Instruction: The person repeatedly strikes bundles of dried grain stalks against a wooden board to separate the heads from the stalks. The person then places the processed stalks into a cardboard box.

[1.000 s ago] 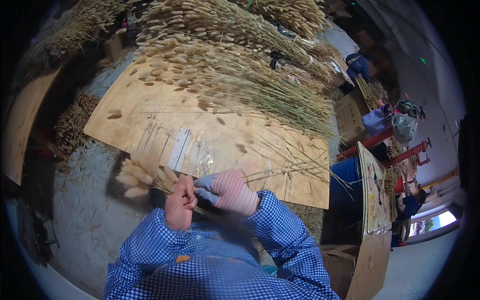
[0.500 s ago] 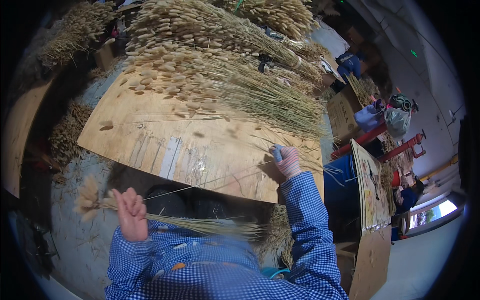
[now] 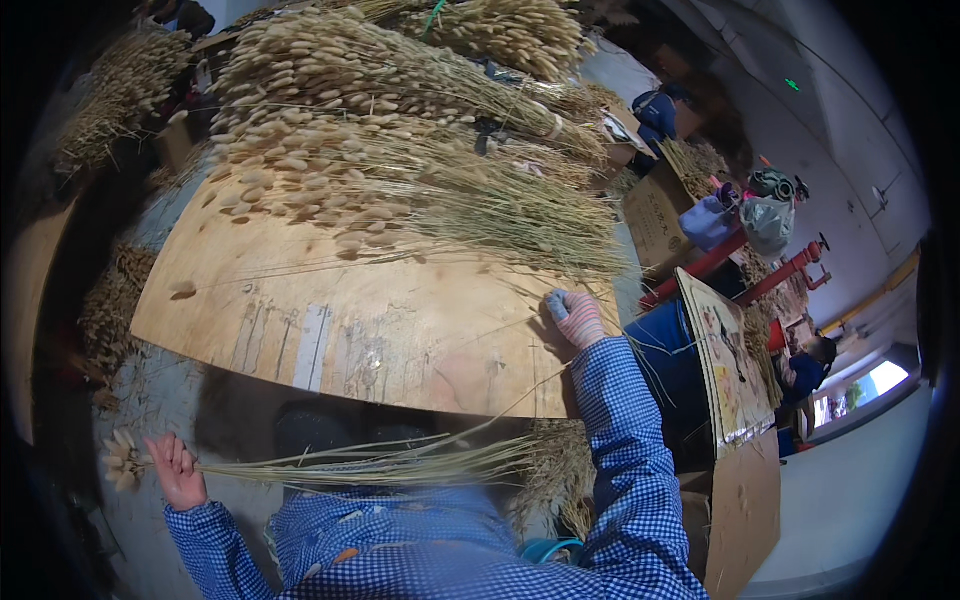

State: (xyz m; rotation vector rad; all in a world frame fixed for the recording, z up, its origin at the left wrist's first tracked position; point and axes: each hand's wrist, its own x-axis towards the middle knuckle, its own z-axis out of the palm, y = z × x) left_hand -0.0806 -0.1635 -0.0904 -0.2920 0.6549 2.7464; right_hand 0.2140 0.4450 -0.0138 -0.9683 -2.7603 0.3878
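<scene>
At the lower left, my bare left hand is closed round a bunch of dried grass with pale fluffy heads; the long stems stretch rightward across my checked apron. My right hand, in a pink-striped glove with bluish fingertips, is curled over the right part of the plywood board, among thin loose stems; what its fingers grip is too small to make out. Above it lies a wide layer of grass stems and heads.
Thick grass bundles cover the far side. At right stand a cardboard box, red pipes, a blue barrel and a leaning panel. A co-worker bends beyond; another person is farther right.
My hands were together at the bunch; my right hand has since moved up and right onto the board, while my left hand has carried the bunch down and left.
</scene>
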